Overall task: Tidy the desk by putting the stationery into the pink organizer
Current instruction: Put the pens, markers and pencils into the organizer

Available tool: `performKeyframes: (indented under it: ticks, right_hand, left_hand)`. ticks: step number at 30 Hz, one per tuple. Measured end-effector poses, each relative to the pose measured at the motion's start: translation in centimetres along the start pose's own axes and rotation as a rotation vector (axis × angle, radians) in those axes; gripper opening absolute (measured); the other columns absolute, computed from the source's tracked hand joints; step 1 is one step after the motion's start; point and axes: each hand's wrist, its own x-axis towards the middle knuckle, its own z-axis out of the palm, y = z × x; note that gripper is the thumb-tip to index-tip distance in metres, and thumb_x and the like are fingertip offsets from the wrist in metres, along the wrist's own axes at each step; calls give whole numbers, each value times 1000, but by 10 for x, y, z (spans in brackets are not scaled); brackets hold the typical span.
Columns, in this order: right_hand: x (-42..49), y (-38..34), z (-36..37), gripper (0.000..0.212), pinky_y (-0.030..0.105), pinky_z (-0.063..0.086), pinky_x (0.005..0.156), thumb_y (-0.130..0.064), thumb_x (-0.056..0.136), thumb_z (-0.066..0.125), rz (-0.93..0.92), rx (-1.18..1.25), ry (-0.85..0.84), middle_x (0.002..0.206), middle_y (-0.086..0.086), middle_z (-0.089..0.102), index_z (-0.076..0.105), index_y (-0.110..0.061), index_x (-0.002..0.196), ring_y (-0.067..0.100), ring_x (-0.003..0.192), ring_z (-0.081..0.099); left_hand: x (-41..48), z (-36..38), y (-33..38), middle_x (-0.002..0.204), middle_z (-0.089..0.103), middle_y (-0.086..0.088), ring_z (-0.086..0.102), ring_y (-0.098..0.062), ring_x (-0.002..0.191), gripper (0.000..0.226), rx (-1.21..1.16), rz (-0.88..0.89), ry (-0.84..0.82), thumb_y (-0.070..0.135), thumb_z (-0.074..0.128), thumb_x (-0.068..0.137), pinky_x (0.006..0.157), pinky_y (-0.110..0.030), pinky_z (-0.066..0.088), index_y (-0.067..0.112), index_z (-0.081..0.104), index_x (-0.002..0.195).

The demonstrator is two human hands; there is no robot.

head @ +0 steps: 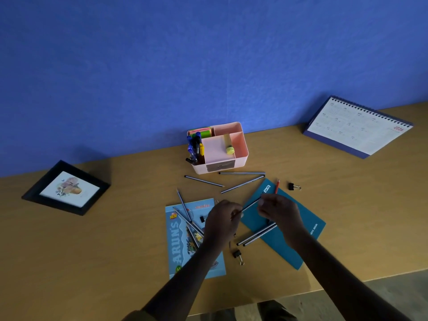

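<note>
Left grip [222, 218]: clenched – fingers curled, pinching the lower end of a striped pencil [251, 205].
Right grip [278, 212]: fingertips pinch the upper end of the same pencil, which is raised and slanted over the near corner of the teal notebook [289, 242].
Red pencil [277, 186]: shows just beyond the right knuckles; whether it is held cannot be told.
Pink organizer [245, 156]: upright at the back of the counter [115, 239], near the wall. Pens [194, 147] stand in its left compartment, with sticky notes [201, 132] behind them.
Loose pencils [203, 181]: three lie just in front of the organizer, two lie across the teal notebook, and several lie on the light-blue book [178, 242].
Binder clips [294, 186]: one sits right of the notebook and one between the forearms – both on the counter.
Picture frame [66, 187]: far left.
Desk calendar [356, 126]: far right.
</note>
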Motion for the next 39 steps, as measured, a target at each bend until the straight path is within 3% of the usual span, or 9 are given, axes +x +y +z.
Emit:
performKeyframes:
  ticks: [3, 7, 11, 20, 24, 29, 31, 39]
  right_hand:
    - [-1, -22, 7, 13, 45, 65, 93, -7, 97, 75, -40, 109, -41, 97, 23, 78, 76, -1, 108, 39, 98, 77]
    - [-1, -50, 16, 15, 30, 66, 82, -3, 97, 73, -135, 75, -117, 99, 19, 79, 76, 0, 112, 29, 95, 79]
    - [3, -67, 23, 19, 33, 66, 84, -5, 97, 74, -231, 3, -155, 100, 14, 80, 77, -3, 116, 28, 95, 80]
    - [30, -121, 28, 16, 44, 65, 88, -6, 98, 74, -402, 0, -16, 96, 16, 80, 80, -7, 113, 30, 88, 78]
    - [49, -159, 27, 16, 51, 65, 91, -6, 98, 74, -478, 52, 89, 98, 24, 77, 78, -2, 112, 25, 84, 74]
    - [70, -188, 29, 15, 54, 64, 89, -20, 92, 78, -586, -40, 227, 91, 5, 81, 82, -19, 106, 29, 87, 79]
    - [81, -192, 34, 15, 52, 64, 87, -24, 91, 78, -620, -123, 268, 89, 0, 81, 82, -21, 106, 21, 83, 79]
    - [125, -177, 64, 11, 47, 63, 80, -23, 89, 74, -585, -306, 290, 80, -8, 79, 82, -25, 97, 10, 78, 75]
  left_hand:
    - [3, -6, 8, 102, 74, 3, 68, -5, 89, 15, -77, 27, 76, 20, 76, 97, 73, -27, 61, 15, 79, 111]
    - [5, -13, 12, 101, 73, 3, 68, -6, 89, 14, -143, 62, 154, 17, 73, 97, 72, -27, 61, 13, 78, 110]
    - [6, -20, 13, 102, 74, 2, 69, -4, 89, 16, -163, 80, 213, 18, 75, 97, 72, -19, 59, 13, 78, 112]
    - [18, -42, -10, 102, 79, 4, 73, -3, 91, 16, -152, 44, 296, 16, 78, 95, 78, -22, 61, 14, 81, 111]
    - [35, -52, -32, 104, 80, 6, 75, -6, 95, 17, -66, -22, 261, 21, 77, 95, 83, -31, 64, 18, 81, 112]
    - [61, -58, -52, 120, 77, 0, 72, -20, 112, 25, 216, -6, 185, 18, 71, 99, 92, -38, 60, 18, 77, 123]
    - [68, -57, -54, 122, 77, -2, 71, -23, 115, 27, 284, 11, 130, 13, 68, 99, 92, -39, 60, 16, 77, 125]
    - [83, -45, -61, 128, 75, -2, 68, -20, 119, 35, 467, 135, -49, 7, 66, 100, 88, -35, 59, 18, 74, 132]
